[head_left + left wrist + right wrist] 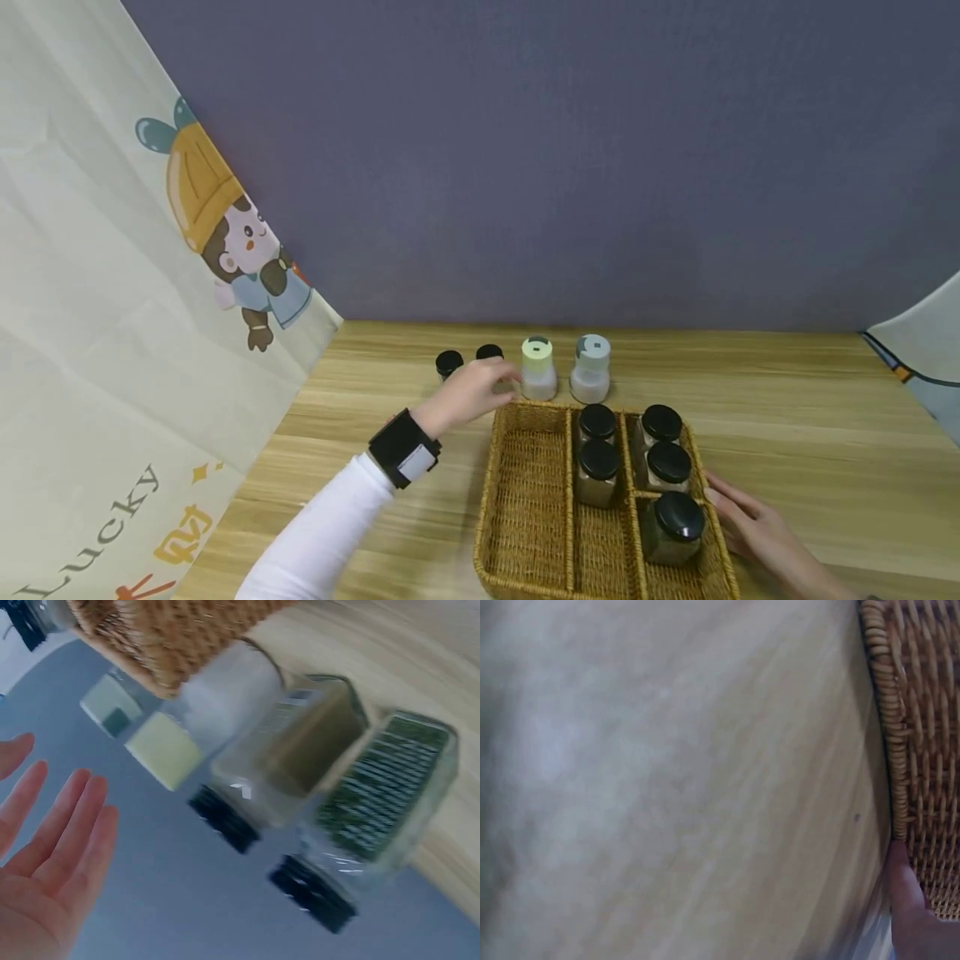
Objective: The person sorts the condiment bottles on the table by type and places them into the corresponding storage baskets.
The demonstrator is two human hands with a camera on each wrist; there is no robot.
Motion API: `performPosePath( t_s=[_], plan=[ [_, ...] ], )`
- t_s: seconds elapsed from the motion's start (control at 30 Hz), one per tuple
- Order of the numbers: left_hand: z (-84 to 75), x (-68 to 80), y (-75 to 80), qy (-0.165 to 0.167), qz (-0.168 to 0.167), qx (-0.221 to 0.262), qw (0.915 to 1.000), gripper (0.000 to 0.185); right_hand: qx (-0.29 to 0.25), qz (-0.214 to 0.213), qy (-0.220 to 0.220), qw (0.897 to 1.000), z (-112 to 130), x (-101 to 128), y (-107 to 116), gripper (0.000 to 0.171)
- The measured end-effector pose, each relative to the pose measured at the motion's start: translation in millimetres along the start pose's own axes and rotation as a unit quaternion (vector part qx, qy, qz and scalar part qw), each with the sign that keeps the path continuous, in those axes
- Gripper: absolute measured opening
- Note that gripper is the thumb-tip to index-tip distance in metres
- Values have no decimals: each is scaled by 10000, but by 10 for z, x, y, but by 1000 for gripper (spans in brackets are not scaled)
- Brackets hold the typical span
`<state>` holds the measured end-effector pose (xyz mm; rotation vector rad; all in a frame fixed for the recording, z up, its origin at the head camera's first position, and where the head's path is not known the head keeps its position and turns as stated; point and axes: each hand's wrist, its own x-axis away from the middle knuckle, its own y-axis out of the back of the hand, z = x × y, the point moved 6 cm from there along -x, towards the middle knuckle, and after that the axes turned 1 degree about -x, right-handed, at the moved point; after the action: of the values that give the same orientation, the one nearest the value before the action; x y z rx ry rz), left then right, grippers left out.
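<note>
My left hand (486, 385) reaches over the table just behind the wicker basket (525, 500), next to two black-lidded glass jars (449, 362) (489, 351). In the left wrist view the hand (52, 840) is open with straight fingers and holds nothing. The jar with pale brown contents (289, 761) and the jar with green contents (382, 802) lie a short way from it. My right hand (738, 508) rests flat on the table against the basket's right rim. One of its fingers (909, 907) touches the weave (919, 712).
Two plastic shakers, one with a yellow-green lid (537, 367) and one with a pale blue lid (590, 367), stand behind the basket. Several black-lidded jars (597, 471) fill the basket's middle and right compartments. A printed curtain (112, 333) hangs at the left and a grey wall (562, 167) stands behind.
</note>
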<state>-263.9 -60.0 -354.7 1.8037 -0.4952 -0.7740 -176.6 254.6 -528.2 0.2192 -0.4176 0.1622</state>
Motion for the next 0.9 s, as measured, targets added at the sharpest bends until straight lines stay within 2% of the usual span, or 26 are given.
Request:
performPosePath(
  t_s=[0.2,0.37,0.7,0.9],
  plan=[
    [191,25,24,343,-303,-321,9984,19,0,6,14,10000,-3,2,5,73],
    [333,26,30,510,-545,-328,9967,19,-11,-5,20,10000,-7,1,5,73],
    [601,45,40,1024,-796,-480,9904,21,-30,-62,100,9999,-19,3,9,73],
    [752,93,36,1380,-793,-443,9863,27,-111,-46,158,9998,-20,1,9,72]
  ],
)
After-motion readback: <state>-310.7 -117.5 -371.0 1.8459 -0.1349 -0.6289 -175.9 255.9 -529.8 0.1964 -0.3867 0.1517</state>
